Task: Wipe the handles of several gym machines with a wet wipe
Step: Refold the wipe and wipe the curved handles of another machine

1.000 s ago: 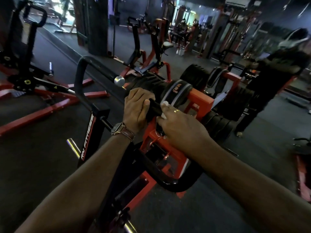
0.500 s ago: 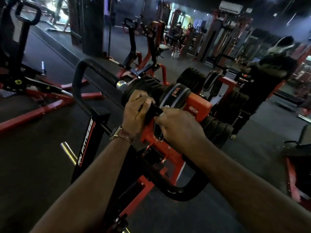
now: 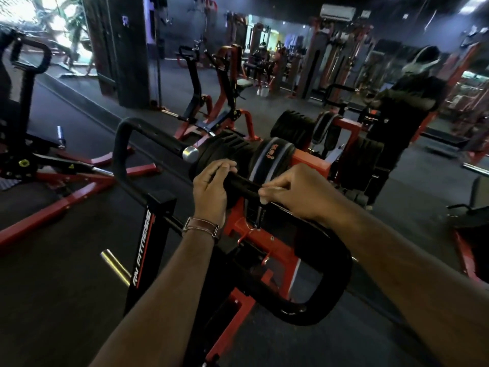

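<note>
Now L hand (image 3: 211,192) grips black padded handle (image 3: 242,185), R hand (image 3: 293,194) pinches white wipe (image 3: 263,200).

Both forearms are left bare, with no sleeves seen. A brown strap (image 3: 202,227) with a metal buckle is worn on the left wrist.

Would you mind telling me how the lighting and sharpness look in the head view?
Head view: dim overall, window top left blown out; wide-angle bending at the edges; hands and handle fairly sharp, the far machines and the standing person soft and blurred.
</note>
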A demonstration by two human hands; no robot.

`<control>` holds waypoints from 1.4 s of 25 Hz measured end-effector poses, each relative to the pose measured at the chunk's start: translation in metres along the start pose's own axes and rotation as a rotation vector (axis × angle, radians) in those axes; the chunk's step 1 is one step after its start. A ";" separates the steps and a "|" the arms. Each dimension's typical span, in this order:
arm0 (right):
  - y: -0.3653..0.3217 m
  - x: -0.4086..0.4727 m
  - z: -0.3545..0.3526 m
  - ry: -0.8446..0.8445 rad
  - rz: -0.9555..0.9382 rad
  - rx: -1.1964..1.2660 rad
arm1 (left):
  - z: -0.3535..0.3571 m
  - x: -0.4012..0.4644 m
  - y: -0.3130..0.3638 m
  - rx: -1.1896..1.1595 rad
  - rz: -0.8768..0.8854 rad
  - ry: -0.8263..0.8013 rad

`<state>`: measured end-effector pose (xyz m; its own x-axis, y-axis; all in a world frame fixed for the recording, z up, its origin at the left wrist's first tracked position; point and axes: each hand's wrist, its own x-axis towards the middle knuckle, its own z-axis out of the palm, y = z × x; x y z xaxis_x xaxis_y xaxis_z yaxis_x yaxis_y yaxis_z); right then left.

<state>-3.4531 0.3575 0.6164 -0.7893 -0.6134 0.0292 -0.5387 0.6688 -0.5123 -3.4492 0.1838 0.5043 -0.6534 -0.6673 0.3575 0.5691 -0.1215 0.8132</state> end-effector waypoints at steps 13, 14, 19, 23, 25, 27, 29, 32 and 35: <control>0.024 0.022 -0.004 -0.517 0.486 0.820 | -0.007 0.000 0.006 -0.023 -0.067 -0.113; 0.019 0.025 -0.005 -0.506 0.489 0.856 | -0.005 -0.001 0.007 -0.033 -0.070 -0.098; -0.026 0.036 0.018 0.009 0.214 0.192 | -0.006 -0.005 0.009 -0.062 -0.110 -0.076; -0.012 -0.008 0.042 0.200 -0.200 -0.656 | -0.011 -0.003 0.012 -0.132 -0.163 -0.098; -0.015 -0.008 0.055 0.199 -0.298 -0.798 | -0.008 -0.008 0.015 -0.191 -0.207 -0.090; -0.030 0.004 0.065 0.252 -0.408 -0.923 | -0.007 -0.008 0.015 -0.257 -0.298 -0.075; -0.040 0.008 0.072 0.245 -0.401 -0.944 | -0.012 -0.008 0.014 -0.319 -0.360 -0.073; -0.024 -0.010 0.063 0.192 -0.340 -0.897 | -0.015 -0.006 0.015 -0.254 -0.337 -0.043; -0.020 -0.014 0.059 0.232 -0.375 -0.905 | -0.012 -0.006 0.013 -0.244 -0.345 0.002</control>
<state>-3.4142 0.3282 0.5755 -0.5084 -0.8176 0.2705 -0.7097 0.5757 0.4061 -3.4316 0.1773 0.5071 -0.8254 -0.5586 0.0816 0.4185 -0.5085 0.7525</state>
